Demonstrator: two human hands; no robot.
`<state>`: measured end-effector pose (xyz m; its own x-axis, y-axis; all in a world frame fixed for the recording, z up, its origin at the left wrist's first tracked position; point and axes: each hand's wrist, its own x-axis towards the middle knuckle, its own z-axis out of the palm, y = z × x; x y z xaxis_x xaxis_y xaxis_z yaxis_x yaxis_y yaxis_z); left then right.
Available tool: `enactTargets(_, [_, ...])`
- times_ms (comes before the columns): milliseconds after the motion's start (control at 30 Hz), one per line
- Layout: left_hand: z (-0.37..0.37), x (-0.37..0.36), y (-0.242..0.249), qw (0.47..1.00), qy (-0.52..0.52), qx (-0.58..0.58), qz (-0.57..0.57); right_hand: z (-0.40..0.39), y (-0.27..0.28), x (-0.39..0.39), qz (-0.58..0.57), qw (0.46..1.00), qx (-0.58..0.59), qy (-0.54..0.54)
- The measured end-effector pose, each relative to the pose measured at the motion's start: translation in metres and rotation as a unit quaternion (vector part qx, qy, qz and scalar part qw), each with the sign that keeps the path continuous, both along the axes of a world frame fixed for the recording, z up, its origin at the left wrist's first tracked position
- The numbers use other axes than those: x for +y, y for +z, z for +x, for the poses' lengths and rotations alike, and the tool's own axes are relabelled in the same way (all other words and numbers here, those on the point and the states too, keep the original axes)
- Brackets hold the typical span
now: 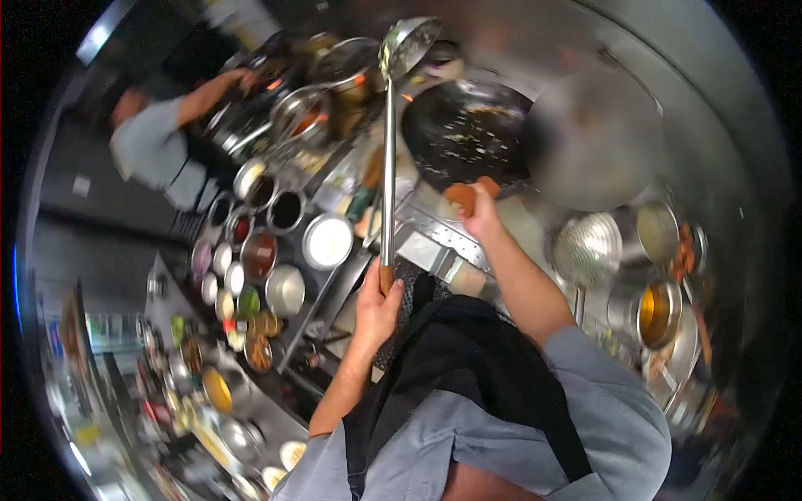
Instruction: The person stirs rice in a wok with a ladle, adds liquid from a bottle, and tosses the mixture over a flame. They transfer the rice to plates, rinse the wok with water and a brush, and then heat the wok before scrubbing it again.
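My left hand [378, 313] is closed around the wooden grip of a long-handled metal ladle [389, 167]. The ladle's bowl [411, 48] is raised at the top of the view, with bits of pale green food clinging to its edge. Closed on an orange-brown cloth [460, 197], my right hand [479, 219] is at the near rim of a black wok [464, 142]. Small pale bits of food are scattered over the dark, shiny inside of the wok. Whether a wok handle is under the cloth is hidden.
Right of the wok is a large round grey metal surface [595, 142]. A perforated strainer [587, 249] and a pot of yellow liquid [658, 313] are below it. Several sauce containers [259, 253] and a white-filled bowl [327, 241] stand left. Another person [159, 142] works at far left.
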<state>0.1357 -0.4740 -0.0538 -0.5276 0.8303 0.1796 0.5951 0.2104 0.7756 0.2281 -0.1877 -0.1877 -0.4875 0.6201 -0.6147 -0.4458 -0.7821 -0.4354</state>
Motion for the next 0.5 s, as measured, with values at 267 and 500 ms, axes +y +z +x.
enactTargets(267, [-0.061,0.201,0.008,0.95,-0.271,0.001,-0.153,0.051,0.014,-0.075,0.136,0.978,-0.156,-0.006])
enactTargets(500, [0.014,0.445,-0.028,0.826,-0.403,0.328,-0.22,0.159,0.037,-0.215,0.008,0.929,-0.262,-0.263])
